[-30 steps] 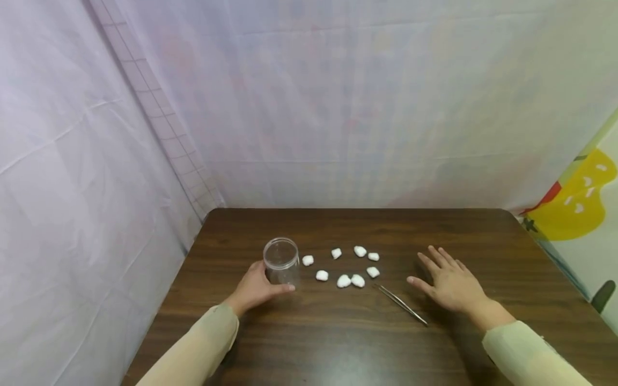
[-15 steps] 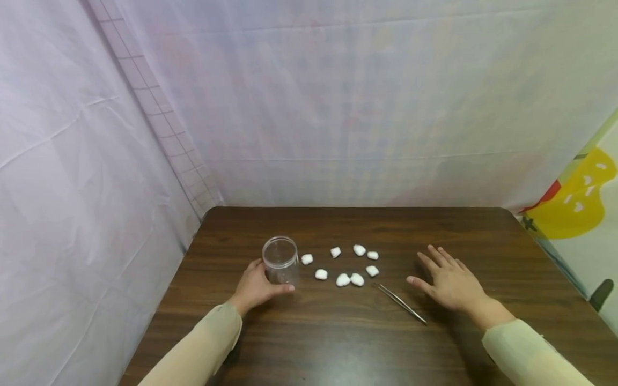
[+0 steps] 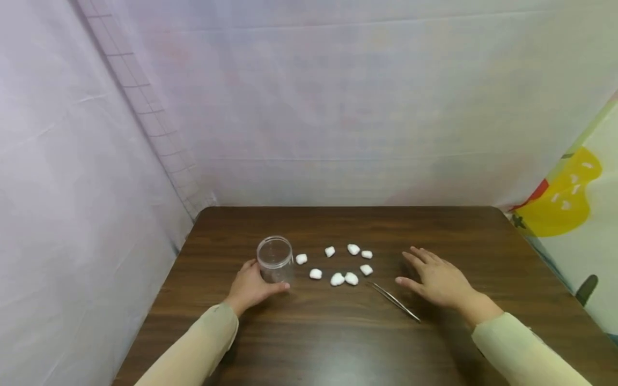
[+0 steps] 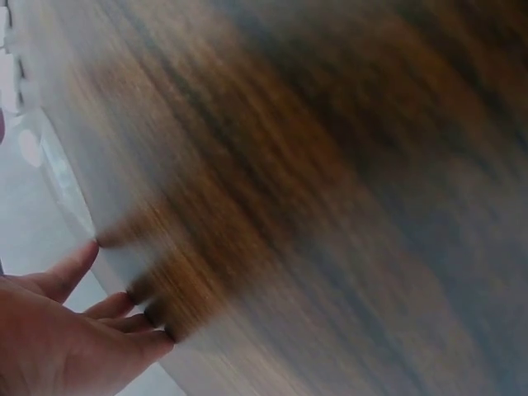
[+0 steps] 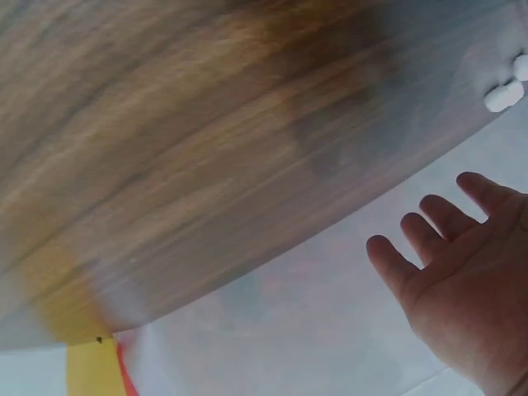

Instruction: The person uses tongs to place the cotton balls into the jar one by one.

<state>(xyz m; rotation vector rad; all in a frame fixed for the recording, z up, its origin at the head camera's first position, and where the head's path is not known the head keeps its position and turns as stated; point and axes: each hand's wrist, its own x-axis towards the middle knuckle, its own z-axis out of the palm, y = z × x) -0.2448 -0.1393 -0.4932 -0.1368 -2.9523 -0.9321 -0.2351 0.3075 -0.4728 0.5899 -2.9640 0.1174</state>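
A white sheet (image 3: 92, 225) hangs along the left side of the brown table (image 3: 309, 343). The left hand (image 3: 248, 289), its sleeve (image 3: 198, 343) pale, curves round the clear jar (image 3: 277, 274), thumb in front and fingers at its far left side; the jar stands upright on the table. Just right of it, eight cotton balls (image 3: 316, 274) lie in a loose ring, the leftmost near the jar and two side by side at the near edge. Next come the metal tweezers (image 3: 403, 309), lying slantwise, tips toward the cotton balls. Right of those is the right hand (image 3: 439, 281), fingers extended and apart; whether it touches the table, I cannot tell. At far right, a yellow shape (image 3: 562, 201) decorates the wall covering (image 3: 601, 214).
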